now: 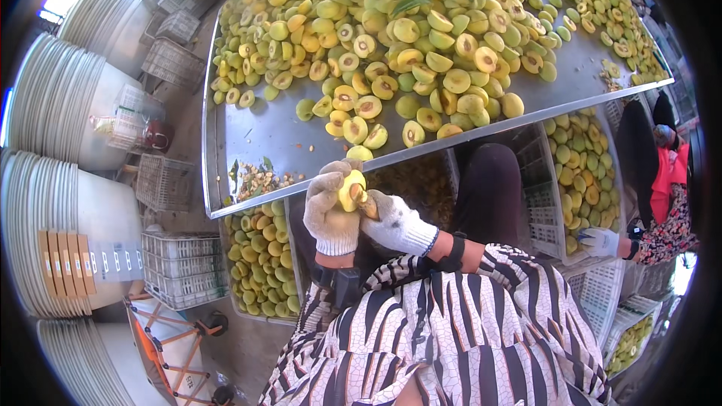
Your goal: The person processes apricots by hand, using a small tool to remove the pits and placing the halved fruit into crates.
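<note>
My left hand [331, 208], in a soiled white knit glove, holds a yellow apricot half [351, 187] with its cut face turned to my right. My right hand [397, 224], gloved alike, grips a short wooden-handled tool [369, 207]. The tool's tip meets the brown pit area of the fruit; the tip's shape is hidden. Both hands are at the near rim of a metal-topped table [265, 141]. Just beyond them, another apricot half [359, 153] lies at that rim. A large heap of halved green-yellow apricots [395, 34] covers much of the tabletop.
Loose pits and leaves [262, 180] lie in the table's left corner. Fruit-filled crates stand to my left [262, 259] and right [584, 180]. A co-worker's gloved hand [601, 241] touches the right crate. Stacked white tubs [107, 203], plastic crates [183, 265] and a folding wagon [169, 344] stand farther left.
</note>
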Demonstrator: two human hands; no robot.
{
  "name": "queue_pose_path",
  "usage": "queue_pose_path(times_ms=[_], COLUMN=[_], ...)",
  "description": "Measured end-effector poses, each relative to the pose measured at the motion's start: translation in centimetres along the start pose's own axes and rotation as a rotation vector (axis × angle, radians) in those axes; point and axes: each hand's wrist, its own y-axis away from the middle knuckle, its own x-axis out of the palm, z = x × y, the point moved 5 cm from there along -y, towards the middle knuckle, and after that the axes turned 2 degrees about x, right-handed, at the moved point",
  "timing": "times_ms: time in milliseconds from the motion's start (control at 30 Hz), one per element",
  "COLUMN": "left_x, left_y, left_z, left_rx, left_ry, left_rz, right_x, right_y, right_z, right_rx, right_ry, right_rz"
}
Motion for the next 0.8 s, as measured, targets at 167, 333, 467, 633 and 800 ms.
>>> queue_pose_path(times_ms=[167, 333, 467, 633, 800], left_x=[0.2, 0.9, -0.1, 0.5, 0.4], left_y=[0.1, -0.5, -0.1, -0.3, -0.2], left_z=[-0.3, -0.6, 0.9, 0.4, 0.8], left_rx=[-0.002, 0.036, -0.368, -0.316, -0.251], left_ry=[-0.106, -0.246, -0.131, -0.205, -0.193], left_rz=[0.089, 0.158, -0.222, -0.203, -0.308], right_x=[-0.2, -0.6, -1.1, -0.9, -0.8], right_y=[0.5, 0.4, -0.2, -0.3, -0.2], right_z=[0.2, 0.2, -0.2, -0.1, -0.2], right_rx=[0.011, 0.116, 0.148, 0.053, 0.105], right_ry=[-0.065, -0.081, 0.223, 0.183, 0.172], right_rz=[0.141, 0.216, 0.108, 0.043, 0.003])
